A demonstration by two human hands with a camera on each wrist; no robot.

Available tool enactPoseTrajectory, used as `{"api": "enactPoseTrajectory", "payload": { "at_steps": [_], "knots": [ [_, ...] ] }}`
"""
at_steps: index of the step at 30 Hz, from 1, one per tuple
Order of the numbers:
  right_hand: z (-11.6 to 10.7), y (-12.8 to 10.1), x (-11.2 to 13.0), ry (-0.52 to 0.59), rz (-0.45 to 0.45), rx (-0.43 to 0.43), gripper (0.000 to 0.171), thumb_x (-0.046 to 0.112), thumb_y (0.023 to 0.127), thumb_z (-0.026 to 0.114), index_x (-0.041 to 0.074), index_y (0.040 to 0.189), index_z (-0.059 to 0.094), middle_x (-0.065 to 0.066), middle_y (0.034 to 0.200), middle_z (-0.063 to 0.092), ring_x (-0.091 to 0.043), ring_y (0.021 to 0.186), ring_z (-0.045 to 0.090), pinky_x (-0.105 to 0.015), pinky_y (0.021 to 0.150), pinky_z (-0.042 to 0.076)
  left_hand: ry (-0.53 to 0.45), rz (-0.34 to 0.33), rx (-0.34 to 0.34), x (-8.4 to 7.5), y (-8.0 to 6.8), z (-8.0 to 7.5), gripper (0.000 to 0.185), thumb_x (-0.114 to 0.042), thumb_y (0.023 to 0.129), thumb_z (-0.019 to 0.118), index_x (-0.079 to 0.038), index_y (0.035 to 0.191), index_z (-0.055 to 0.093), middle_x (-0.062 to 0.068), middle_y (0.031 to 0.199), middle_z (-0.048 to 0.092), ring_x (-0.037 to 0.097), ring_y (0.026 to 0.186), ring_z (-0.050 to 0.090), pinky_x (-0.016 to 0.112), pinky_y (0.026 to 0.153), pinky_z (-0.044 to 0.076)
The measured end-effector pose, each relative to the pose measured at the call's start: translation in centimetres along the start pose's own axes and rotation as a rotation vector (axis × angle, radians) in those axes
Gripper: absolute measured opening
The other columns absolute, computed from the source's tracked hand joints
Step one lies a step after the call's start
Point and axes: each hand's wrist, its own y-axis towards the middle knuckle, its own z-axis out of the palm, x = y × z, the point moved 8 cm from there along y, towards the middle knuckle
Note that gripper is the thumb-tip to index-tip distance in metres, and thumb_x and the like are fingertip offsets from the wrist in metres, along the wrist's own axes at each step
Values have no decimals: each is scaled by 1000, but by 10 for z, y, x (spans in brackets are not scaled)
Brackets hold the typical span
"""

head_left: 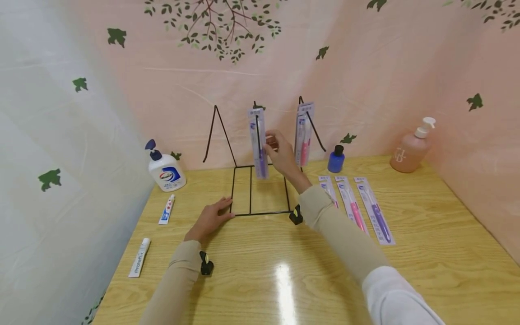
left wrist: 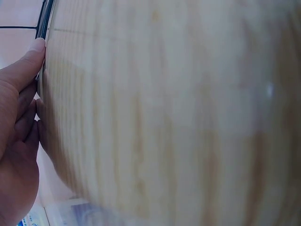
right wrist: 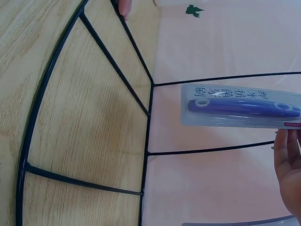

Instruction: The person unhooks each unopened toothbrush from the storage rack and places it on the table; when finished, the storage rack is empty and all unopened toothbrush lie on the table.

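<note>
A purple toothbrush pack hangs upright on the middle hook of a black wire rack, near the far wall. The right hand is at the pack's right edge, fingers curled toward it; whether they pinch the pack or only touch it cannot be told. A pink toothbrush pack hangs on the rack's right hook, just beside that hand. The left hand lies flat on the wooden table, fingers straight and together, fingertips pressing the near left corner of the rack's base.

Right of the rack three more toothbrush packs lie side by side, with a small blue bottle and a pink pump bottle farther back. On the left stand a white pump bottle and two toothpaste tubes, lying flat.
</note>
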Motion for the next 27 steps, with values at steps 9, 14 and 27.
{"api": "enactPoseTrajectory", "payload": {
  "at_steps": [9, 14, 27],
  "knots": [
    [-6, -12, 5, -19, 14, 52, 30, 6, 95, 57, 9, 125, 52, -16, 103, 64, -26, 84, 62, -36, 75, 55, -3, -10, 12, 0, -1, 0, 59, -29, 92, 64, -8, 144, 44, 11, 152, 37, 31, 142, 29, 51, 114, 27],
    [-8, -19, 8, 4, 14, 89, 30, 5, 95, 57, 8, 124, 52, -17, 102, 63, -28, 83, 62, -41, 74, 56, -10, -12, 10, -2, -2, 0, 59, -28, 92, 64, -8, 144, 44, 12, 152, 36, 32, 142, 29, 51, 114, 27],
    [-14, -39, 17, 4, -31, 173, 28, 7, 96, 55, 6, 125, 53, -18, 101, 64, -31, 84, 63, -35, 72, 52, -23, -12, 4, -3, -3, -1, 59, -29, 92, 64, -9, 144, 43, 16, 152, 33, 33, 142, 30, 53, 114, 27]
  ]
}}
